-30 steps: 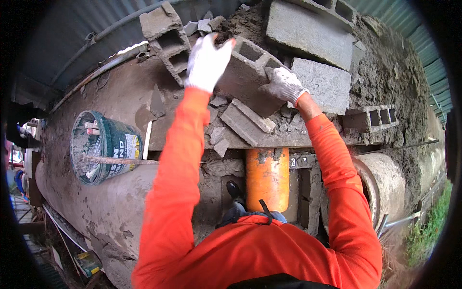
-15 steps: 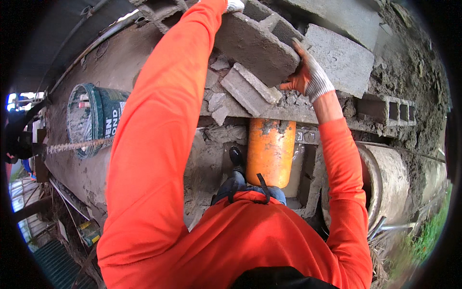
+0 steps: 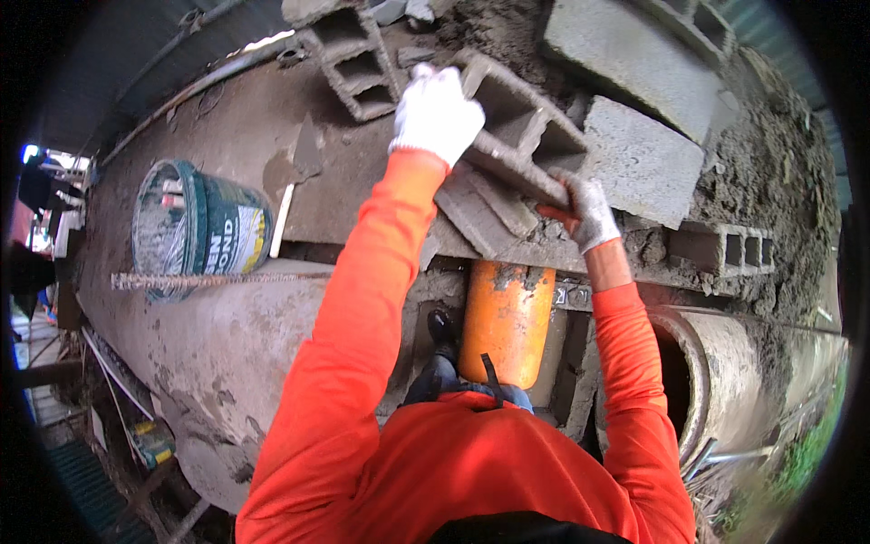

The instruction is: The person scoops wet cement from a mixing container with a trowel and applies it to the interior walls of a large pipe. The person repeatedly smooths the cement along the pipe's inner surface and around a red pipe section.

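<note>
A grey hollow concrete block [image 3: 518, 169] is gripped between both my hands, tilted so its open cells show. My left hand [image 3: 438, 113], in a white knit glove, is closed over the block's left end. At the lower right corner, my right hand [image 3: 587, 213] holds on with bare fingertips coming out of a dirty glove. Broken concrete slabs [image 3: 476, 213] lie just under the block, on the ledge. Whether the block touches them is hard to tell. Below the ledge, in front of my legs, an orange cylinder [image 3: 507, 322] stands with mortar smeared on top.
Another hollow block [image 3: 358, 65] lies to the far left. Solid-faced blocks [image 3: 639, 163] and a smaller hollow block [image 3: 722, 249] sit to the right. A green bucket [image 3: 188, 222], a trowel blade [image 3: 308, 150] and a ridged rod [image 3: 208, 280] are at left. A concrete pipe [image 3: 725, 381] lies right.
The block has turned in my hands, showing more of its cells. My left hand has come nearer and fully into view. The view now takes in more of the left side.
</note>
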Demonstrator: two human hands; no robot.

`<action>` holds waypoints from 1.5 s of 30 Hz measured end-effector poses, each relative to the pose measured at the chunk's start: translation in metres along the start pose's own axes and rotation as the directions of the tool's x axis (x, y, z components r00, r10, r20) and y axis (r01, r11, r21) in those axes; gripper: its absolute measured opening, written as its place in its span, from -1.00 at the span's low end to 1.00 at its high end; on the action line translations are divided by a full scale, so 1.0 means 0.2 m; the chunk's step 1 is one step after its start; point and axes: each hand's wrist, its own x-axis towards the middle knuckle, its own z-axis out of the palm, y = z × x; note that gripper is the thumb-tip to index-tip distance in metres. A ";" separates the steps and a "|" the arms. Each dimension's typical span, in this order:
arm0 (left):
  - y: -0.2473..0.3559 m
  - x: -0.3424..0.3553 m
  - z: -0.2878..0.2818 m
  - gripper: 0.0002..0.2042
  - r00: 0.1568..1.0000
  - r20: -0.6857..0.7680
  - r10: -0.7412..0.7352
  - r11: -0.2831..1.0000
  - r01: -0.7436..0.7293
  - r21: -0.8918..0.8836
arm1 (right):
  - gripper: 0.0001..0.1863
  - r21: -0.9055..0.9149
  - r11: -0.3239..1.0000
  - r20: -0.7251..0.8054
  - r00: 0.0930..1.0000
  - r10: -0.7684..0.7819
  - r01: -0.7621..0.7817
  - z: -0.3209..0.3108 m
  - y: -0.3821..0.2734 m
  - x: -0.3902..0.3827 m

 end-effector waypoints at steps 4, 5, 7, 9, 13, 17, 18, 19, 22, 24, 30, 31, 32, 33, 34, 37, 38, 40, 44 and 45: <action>0.04 -0.24 0.00 -0.36 0.996 -0.046 -0.072 0.991 0.067 -0.112 | -0.84 -0.279 0.921 0.032 0.961 -0.275 0.273 -0.15 0.19 0.10; 0.03 -0.29 0.03 -0.30 0.989 -0.054 -0.136 0.981 0.127 -0.147 | -0.78 -0.534 0.750 0.138 0.915 -0.378 0.390 -0.22 0.24 0.14; -0.16 -0.40 0.18 -0.25 0.968 -0.083 -0.237 0.963 0.223 -0.151 | -0.67 -0.307 0.753 0.060 0.801 -0.595 0.582 -0.03 0.24 0.07; -0.24 -0.40 0.17 -0.24 0.941 0.142 -0.308 0.877 0.338 -0.340 | -0.58 -0.564 0.673 -0.010 0.812 -0.584 0.478 0.00 0.16 0.04; -0.40 -0.55 0.31 -0.24 0.929 0.067 -0.363 0.762 0.337 -0.552 | -0.54 -0.793 0.272 0.250 0.699 -0.670 0.545 0.11 -0.16 0.06; -0.02 -0.87 0.05 -0.53 0.852 -0.127 -0.508 0.538 0.198 -0.819 | -0.49 -0.815 -0.073 0.501 0.635 -0.588 0.575 0.18 -0.49 -0.31; 0.04 -0.98 0.02 -0.59 0.853 -0.017 -0.521 0.446 0.256 -0.858 | -0.46 -0.818 -0.085 0.519 0.667 -0.535 0.569 0.20 -0.54 -0.36; 0.08 -1.08 -0.04 -0.62 0.841 0.073 -0.536 0.363 0.308 -0.879 | -0.42 -0.841 0.169 0.411 0.810 -0.418 0.514 0.35 -0.67 -0.51; 0.30 -1.33 -0.11 -0.64 0.767 0.327 -0.551 -0.052 0.360 -0.931 | -0.38 -0.751 0.061 0.600 0.719 -0.349 0.657 0.53 -0.77 -0.70; 0.42 -1.45 -0.17 -0.60 0.747 0.407 -0.526 -0.234 0.333 -0.914 | -0.32 -0.720 -0.116 0.692 0.699 -0.177 0.684 0.60 -0.84 -0.69; 0.59 -1.58 0.04 -0.54 0.784 0.292 -0.548 0.210 0.468 -0.859 | -0.29 -0.657 -0.384 0.709 0.705 -0.022 0.649 0.70 -0.84 -0.51; 0.60 -1.57 0.06 -0.46 0.729 0.285 -0.622 0.234 0.521 -0.821 | -0.28 -0.628 -0.372 0.735 0.678 0.005 0.684 0.70 -0.83 -0.46; 0.59 -1.58 0.07 -0.36 0.656 0.266 -0.707 0.244 0.578 -0.779 | -0.30 -0.742 -0.128 0.641 0.753 0.150 0.658 0.75 -0.74 -0.42; 0.55 -1.52 -0.04 -0.30 0.645 0.374 -0.666 0.343 0.710 -0.614 | -0.30 -0.691 -0.157 0.694 0.708 0.133 0.706 0.64 -0.75 -0.32; 0.58 -1.54 0.10 -0.27 0.630 0.372 -0.682 0.263 0.686 -0.679 | -0.30 -0.618 -0.174 0.758 0.640 0.125 0.766 0.57 -0.74 -0.23; 0.59 -1.57 0.39 -0.14 0.580 0.432 -0.691 0.069 0.648 -0.759 | -0.32 -0.585 -0.317 0.783 0.622 0.022 0.747 0.47 -0.62 -0.07; 0.54 -1.60 0.42 -0.10 0.548 0.499 -0.671 0.027 0.690 -0.723 | -0.37 -0.610 -0.227 0.757 0.643 0.117 0.759 0.71 -0.53 -0.24; 0.46 -1.54 0.15 0.00 0.523 0.664 -0.534 0.008 0.789 -0.615 | -0.40 -0.669 -0.219 0.687 0.703 0.182 0.710 0.79 -0.50 -0.29; 0.42 -1.59 0.23 0.05 0.536 0.633 -0.558 -0.128 0.698 -0.704 | -0.45 -0.673 -0.191 0.720 0.692 0.054 0.715 0.88 -0.37 -0.24; 0.42 -1.60 0.24 0.03 0.557 0.613 -0.560 -0.222 0.612 -0.759 | -0.44 -0.689 -0.187 0.716 0.697 -0.026 0.700 0.86 -0.35 -0.25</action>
